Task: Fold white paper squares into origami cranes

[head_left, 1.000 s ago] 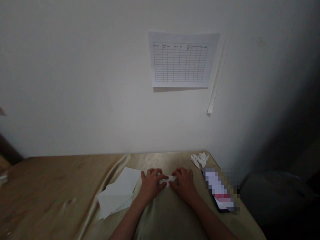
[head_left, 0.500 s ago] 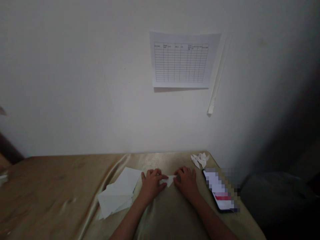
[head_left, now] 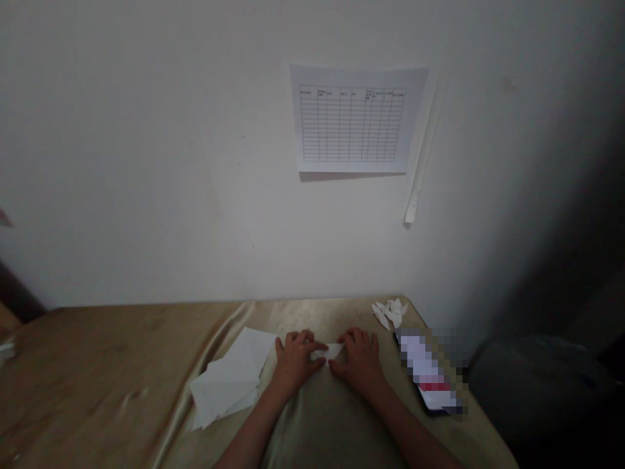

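A small white folded paper (head_left: pixel 334 350) lies on the cloth-covered table between my hands. My left hand (head_left: pixel 295 358) has its thumb and forefinger on the paper's left side, pressing it. From the right, my right hand (head_left: pixel 360 358) holds the paper's other side, its thumb near the lower point and its fingers at the top right corner. Left of my left hand is a loose pile of white paper sheets (head_left: pixel 232 378). Several small folded white paper pieces (head_left: pixel 392 313) rest near the table's back right corner.
A phone with a lit, blurred screen (head_left: pixel 430 378) lies on the table (head_left: pixel 122 365) at the right. Behind, a printed sheet with a grid (head_left: pixel 351 124) and a narrow white strip (head_left: pixel 420 176) are on the wall. A dark object (head_left: pixel 537 384) stands beyond the right edge.
My right thumb has moved left and down to the lower point of the small paper. My left hand has hardly moved.
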A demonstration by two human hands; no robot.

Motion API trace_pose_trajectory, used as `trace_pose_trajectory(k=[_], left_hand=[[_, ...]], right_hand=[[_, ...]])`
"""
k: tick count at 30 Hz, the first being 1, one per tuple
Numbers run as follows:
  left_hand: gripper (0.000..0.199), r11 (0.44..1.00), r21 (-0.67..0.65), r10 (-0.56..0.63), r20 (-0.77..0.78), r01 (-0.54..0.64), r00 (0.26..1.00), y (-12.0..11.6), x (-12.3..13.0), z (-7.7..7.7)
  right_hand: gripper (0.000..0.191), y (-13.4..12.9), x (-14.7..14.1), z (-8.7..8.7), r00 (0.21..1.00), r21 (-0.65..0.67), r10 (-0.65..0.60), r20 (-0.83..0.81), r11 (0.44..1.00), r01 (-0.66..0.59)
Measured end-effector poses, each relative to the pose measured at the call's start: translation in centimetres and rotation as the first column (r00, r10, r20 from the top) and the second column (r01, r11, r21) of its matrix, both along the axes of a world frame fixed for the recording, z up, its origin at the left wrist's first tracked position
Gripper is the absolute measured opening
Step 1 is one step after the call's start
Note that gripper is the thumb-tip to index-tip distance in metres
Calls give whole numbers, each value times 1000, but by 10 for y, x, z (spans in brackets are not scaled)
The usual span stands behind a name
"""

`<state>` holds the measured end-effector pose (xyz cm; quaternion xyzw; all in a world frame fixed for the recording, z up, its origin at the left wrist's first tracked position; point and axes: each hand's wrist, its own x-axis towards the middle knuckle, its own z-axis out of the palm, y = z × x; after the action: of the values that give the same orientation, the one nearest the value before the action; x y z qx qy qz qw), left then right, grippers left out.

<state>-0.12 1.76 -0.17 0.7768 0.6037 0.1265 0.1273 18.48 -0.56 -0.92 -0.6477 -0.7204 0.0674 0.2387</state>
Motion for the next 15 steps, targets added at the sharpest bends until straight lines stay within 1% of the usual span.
trace_pose_trajectory(k=[8, 13, 15], left_hand=[[28, 1000, 0, 0, -11, 0, 1000, 0, -1, -1], [29, 1000, 4, 1, -11, -1, 1000, 0, -1, -1], [29, 1000, 13, -1, -3, 1, 1000, 1, -1, -2]], right_hand=[[49, 0, -1, -4, 1000, -9, -4, 4, 1000, 4], [50, 2, 3, -5, 998, -8, 23, -57, 1000, -24], [47, 2, 5, -4, 997, -11, 29, -77, 999, -30]])
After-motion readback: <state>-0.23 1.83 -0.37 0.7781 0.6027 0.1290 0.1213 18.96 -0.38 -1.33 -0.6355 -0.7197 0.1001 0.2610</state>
